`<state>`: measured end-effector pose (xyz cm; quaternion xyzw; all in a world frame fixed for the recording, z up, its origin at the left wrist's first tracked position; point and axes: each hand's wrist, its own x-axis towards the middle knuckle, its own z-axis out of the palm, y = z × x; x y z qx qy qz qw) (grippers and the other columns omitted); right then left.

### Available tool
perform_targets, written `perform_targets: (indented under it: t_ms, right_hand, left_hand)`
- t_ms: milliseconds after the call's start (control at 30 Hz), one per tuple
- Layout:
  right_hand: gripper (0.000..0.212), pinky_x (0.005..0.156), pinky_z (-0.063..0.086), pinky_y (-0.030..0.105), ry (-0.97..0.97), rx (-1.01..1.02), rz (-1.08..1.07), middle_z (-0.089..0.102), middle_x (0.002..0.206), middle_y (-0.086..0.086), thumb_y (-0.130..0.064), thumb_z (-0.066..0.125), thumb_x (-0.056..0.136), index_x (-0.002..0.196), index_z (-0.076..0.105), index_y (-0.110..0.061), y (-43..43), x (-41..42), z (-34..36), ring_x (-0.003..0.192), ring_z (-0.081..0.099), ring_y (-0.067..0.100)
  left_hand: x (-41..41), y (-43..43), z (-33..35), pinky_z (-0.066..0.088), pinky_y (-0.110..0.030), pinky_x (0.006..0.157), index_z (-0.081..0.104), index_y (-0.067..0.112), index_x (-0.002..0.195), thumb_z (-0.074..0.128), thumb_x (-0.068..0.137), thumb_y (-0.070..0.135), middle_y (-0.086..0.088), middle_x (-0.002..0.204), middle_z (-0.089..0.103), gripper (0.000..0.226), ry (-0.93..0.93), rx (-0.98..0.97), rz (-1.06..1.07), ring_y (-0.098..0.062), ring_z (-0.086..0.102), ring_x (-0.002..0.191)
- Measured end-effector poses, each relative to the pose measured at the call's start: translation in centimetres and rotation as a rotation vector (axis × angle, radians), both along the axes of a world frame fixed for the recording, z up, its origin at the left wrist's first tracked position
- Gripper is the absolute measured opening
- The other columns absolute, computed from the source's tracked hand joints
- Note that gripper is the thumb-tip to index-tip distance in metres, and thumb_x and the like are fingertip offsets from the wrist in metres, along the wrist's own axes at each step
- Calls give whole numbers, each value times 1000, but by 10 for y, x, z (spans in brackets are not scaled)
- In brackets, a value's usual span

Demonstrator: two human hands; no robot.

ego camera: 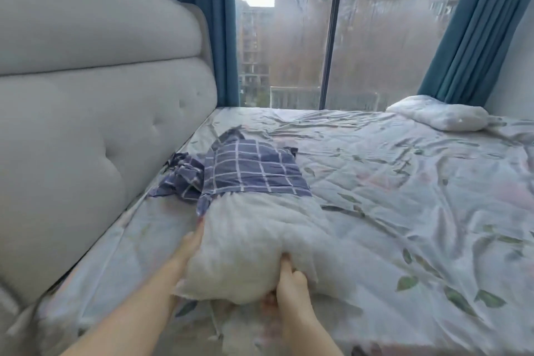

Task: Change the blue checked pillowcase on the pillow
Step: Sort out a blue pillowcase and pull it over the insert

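A white pillow [254,243] lies on the bed with its near half bare. The blue checked pillowcase [248,173] covers only its far half, with loose folds bunched to the left by the headboard. My left hand [190,243] presses flat against the pillow's left side, fingers reaching toward the pillowcase's hanging edge. My right hand [289,280] pinches the pillow's near end, fingers dug into the white fabric.
A grey padded headboard [95,124] runs along the left. The floral sheet [404,199] covers the bed. A second white pillow [442,115] lies at the far right, near the window [332,46] and blue curtains [474,32].
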<state>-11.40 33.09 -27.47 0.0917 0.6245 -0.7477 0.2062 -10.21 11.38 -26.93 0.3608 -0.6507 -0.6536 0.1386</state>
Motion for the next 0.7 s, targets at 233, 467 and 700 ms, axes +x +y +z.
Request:
perform_targets:
  t_ms: [233,467,700]
  right_hand:
    - [91,101,47,50,308,209,-205,60,115,8,-95,26,69,89,61,-13,13,8,31,112,58,31]
    - [62,69,46,28,995,322,-240,56,77,1,-71,39,88,67,57,-16,24,22,66,70,56,18]
    - [84,111,29,59,1407,895,768,28,155,-12,-84,55,67,142,34,-54,2,13,56,139,30,27]
  left_hand:
    - [24,6,-4,47,-36,84,71,15,102,21,95,69,-11,92,70,75,51,33,117,-27,64,91]
    - [-3,0,-10,34,-27,96,49,1,138,29,105,39,-19,140,51,55,95,-44,149,-31,44,133]
    - [-3,7,3,45,-30,70,66,6,108,42,104,36,-8,95,66,39,263,-78,389,-21,59,85]
